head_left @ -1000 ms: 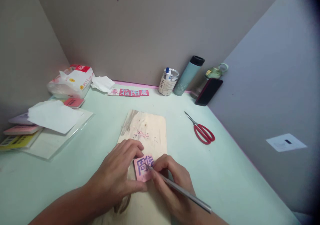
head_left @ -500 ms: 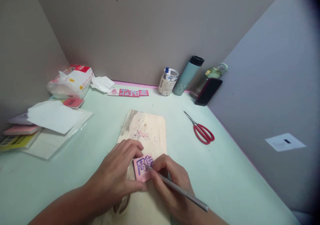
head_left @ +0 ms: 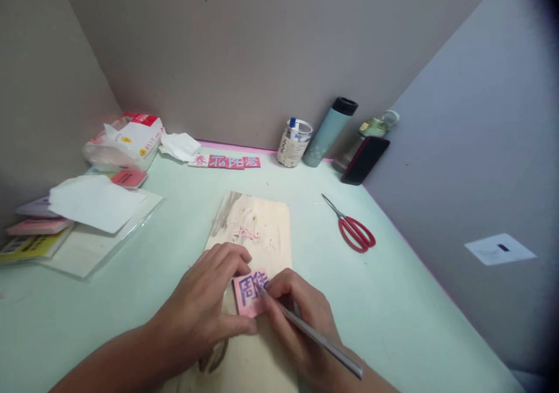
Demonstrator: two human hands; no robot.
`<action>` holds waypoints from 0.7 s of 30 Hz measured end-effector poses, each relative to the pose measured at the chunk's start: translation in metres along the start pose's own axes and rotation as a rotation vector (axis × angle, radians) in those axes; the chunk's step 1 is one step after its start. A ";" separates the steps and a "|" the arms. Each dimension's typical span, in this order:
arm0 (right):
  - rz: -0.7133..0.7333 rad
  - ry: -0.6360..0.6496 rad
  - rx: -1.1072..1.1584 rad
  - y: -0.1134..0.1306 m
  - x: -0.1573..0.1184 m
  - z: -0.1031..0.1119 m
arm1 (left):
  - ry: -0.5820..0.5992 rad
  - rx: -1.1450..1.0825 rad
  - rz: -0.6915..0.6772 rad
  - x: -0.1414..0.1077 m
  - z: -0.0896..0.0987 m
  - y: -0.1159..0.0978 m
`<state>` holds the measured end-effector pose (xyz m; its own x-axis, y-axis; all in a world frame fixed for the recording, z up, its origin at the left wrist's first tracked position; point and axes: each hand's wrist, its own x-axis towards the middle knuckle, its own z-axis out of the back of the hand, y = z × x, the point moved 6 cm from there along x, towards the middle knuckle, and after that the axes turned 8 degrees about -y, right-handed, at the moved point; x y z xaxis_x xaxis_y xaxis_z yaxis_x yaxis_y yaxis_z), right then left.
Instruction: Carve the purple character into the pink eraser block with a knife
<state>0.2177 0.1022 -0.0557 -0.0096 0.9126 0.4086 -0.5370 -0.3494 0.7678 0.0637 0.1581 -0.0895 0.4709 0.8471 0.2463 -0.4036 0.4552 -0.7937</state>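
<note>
My left hand point(head_left: 205, 308) is closed around the left side of a small pink rubber block point(head_left: 248, 307), thumb at its near edge and fingers at its far edge. A character in purple strokes covers the block's top. In my right hand point(head_left: 301, 317) is a slim silver craft knife point(head_left: 321, 342), gripped like a pen, its tip on the right part of the character. My right fingers hide the block's right edge. Beneath lies a pale wooden board point(head_left: 275, 224), with pink shavings point(head_left: 247, 234) on its far half.
Red-handled scissors point(head_left: 356, 233) lie to the right. Along the back stand carved pink blocks point(head_left: 225, 161), a pen-filled can point(head_left: 293, 145), a teal flask point(head_left: 329, 131), a metal bottle point(head_left: 345, 159) and a phone point(head_left: 365, 160). Tissues point(head_left: 126, 140) and papers point(head_left: 94, 202) occupy the left.
The knife tip has shifted slightly right across the character, and the handle's back end has dipped a little. My left hand keeps its place on the block.
</note>
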 end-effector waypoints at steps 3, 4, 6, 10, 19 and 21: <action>0.022 0.000 -0.013 0.002 0.000 0.000 | -0.006 -0.002 -0.001 0.000 0.000 0.000; 0.028 -0.002 -0.018 0.002 0.000 0.000 | -0.007 -0.004 -0.003 0.000 0.000 0.000; 0.043 -0.003 -0.032 0.002 0.000 -0.001 | -0.007 -0.007 -0.009 0.000 0.000 -0.001; 0.081 -0.010 -0.058 0.002 0.000 -0.001 | -0.002 -0.007 -0.012 0.000 0.000 -0.001; 0.135 -0.017 -0.062 0.004 0.000 -0.001 | -0.027 -0.011 -0.041 -0.001 -0.001 0.000; 0.160 -0.018 -0.071 0.005 0.000 -0.001 | -0.027 -0.007 -0.047 -0.001 -0.001 0.000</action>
<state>0.2142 0.1007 -0.0526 -0.0849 0.8427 0.5317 -0.5878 -0.4733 0.6562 0.0639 0.1569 -0.0899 0.4682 0.8319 0.2979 -0.3761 0.4926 -0.7847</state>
